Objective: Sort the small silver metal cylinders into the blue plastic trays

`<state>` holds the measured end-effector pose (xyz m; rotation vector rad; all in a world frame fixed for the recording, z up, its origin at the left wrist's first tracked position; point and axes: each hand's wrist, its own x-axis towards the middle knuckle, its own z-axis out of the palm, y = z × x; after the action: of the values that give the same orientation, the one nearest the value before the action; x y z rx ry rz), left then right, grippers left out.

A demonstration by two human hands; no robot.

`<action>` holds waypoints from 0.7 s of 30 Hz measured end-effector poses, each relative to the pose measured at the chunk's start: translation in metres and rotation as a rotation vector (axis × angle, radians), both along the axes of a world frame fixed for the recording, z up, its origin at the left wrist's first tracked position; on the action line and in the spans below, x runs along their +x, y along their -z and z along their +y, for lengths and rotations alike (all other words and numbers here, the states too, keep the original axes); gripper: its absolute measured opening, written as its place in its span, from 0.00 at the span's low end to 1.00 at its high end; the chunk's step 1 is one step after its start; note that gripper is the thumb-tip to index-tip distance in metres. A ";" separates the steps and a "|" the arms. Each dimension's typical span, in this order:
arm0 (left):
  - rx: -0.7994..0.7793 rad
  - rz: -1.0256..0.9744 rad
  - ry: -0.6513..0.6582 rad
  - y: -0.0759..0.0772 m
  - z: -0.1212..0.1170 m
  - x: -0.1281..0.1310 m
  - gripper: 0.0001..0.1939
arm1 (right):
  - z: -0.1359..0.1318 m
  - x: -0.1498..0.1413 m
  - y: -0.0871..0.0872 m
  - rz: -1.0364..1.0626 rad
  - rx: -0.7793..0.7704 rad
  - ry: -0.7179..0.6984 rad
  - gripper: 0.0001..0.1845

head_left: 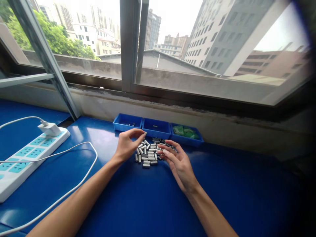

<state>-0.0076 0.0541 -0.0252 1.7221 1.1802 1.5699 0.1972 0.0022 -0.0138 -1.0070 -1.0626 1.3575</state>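
A pile of small silver and black block-shaped parts [149, 158] lies on the blue tabletop. Above the pile's back left side, my left hand [128, 142] is closed in a pinch, thumb against forefinger. A small light-coloured piece [145, 133] shows at those fingertips, too small to name. On the other side, my right hand [179, 163] is open, its fingers spread over the right part of the pile and partly hiding it. Whether its fingertips touch any parts cannot be made out.
Behind the pile, three joined blue bins stand in a row: the left bin [118, 126] and middle bin [158, 134] hold small metal pieces, the right bin [190, 141] green packets. A white power strip [37, 158] with a looping white cable [95, 158] lies left. A window [128, 49] rises behind.
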 end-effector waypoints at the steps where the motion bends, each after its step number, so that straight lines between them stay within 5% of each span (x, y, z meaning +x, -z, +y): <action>1: 0.003 -0.018 -0.106 0.001 0.008 -0.007 0.13 | 0.001 0.001 0.001 -0.043 0.017 0.025 0.23; 3: -0.013 -0.070 -0.267 0.004 0.023 -0.023 0.14 | 0.003 0.003 0.004 -0.108 0.045 0.057 0.22; 6: -0.092 -0.143 -0.314 0.010 0.039 -0.039 0.15 | 0.006 0.008 0.009 -0.150 0.075 0.050 0.21; 14: -0.096 -0.045 -0.108 0.007 0.012 -0.017 0.10 | 0.004 0.020 0.008 -0.902 0.402 0.062 0.12; 21: 0.007 0.257 0.088 0.008 -0.017 0.010 0.08 | 0.002 0.020 0.013 -1.128 0.526 -0.042 0.16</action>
<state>0.0028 0.0369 -0.0334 1.9975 1.2003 1.3321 0.2171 0.0038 -0.0267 -1.3403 -2.1236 0.3745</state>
